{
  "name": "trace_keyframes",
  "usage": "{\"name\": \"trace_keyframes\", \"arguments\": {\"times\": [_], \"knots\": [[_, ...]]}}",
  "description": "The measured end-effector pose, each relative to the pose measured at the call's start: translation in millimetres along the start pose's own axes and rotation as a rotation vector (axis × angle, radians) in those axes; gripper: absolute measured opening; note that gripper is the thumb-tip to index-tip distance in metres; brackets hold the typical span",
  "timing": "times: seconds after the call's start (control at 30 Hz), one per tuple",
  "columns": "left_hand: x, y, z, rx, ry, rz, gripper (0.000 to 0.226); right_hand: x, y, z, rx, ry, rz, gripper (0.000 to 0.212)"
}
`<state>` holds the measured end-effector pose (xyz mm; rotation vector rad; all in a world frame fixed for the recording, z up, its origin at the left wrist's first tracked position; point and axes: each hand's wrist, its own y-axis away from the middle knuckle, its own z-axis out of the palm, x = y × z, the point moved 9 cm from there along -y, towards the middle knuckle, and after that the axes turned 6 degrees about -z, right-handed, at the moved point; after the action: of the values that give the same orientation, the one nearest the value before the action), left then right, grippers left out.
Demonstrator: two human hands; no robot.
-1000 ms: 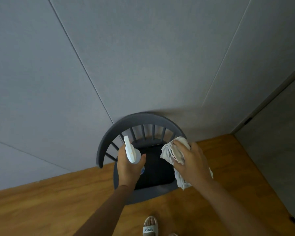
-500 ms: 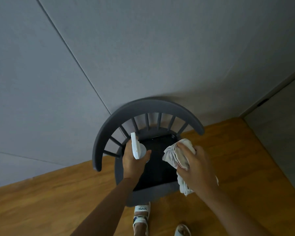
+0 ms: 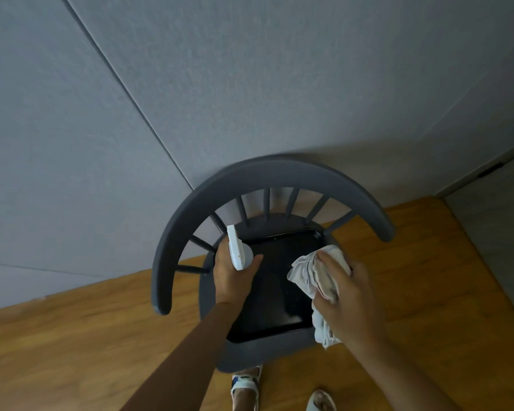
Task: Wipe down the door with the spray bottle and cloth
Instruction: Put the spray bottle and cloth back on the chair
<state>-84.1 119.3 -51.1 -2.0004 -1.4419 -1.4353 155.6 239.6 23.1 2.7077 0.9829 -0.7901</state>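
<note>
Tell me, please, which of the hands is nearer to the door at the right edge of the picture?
The right hand, gripping the cloth, is nearer to the door. The left hand, holding the spray bottle, is further away, over the chair.

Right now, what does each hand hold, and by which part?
The left hand grips the white spray bottle around its body below the trigger head. The right hand holds the bunched cloth by its middle.

A dark grey spindle-back wooden chair (image 3: 267,179) is standing on the brown wooden floor (image 3: 72,336), the grey panelled wall (image 3: 250,84) lying behind it at twelve o'clock, a black flat square tray (image 3: 279,292) sitting on its seat.
</note>
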Motion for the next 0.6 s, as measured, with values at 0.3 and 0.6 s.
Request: {"name": "trace_keyframes", "arguments": {"times": [0.3, 0.6], "knots": [[-20, -15, 4, -0.022, -0.019, -0.029, 0.074, -10, -14, 11, -0.011, -0.036, 0.000, 0.079], [-31, -21, 4, -0.026, -0.008, -0.082, 0.099, -6, -16, 21, -0.040, -0.099, 0.002, 0.080]]}}
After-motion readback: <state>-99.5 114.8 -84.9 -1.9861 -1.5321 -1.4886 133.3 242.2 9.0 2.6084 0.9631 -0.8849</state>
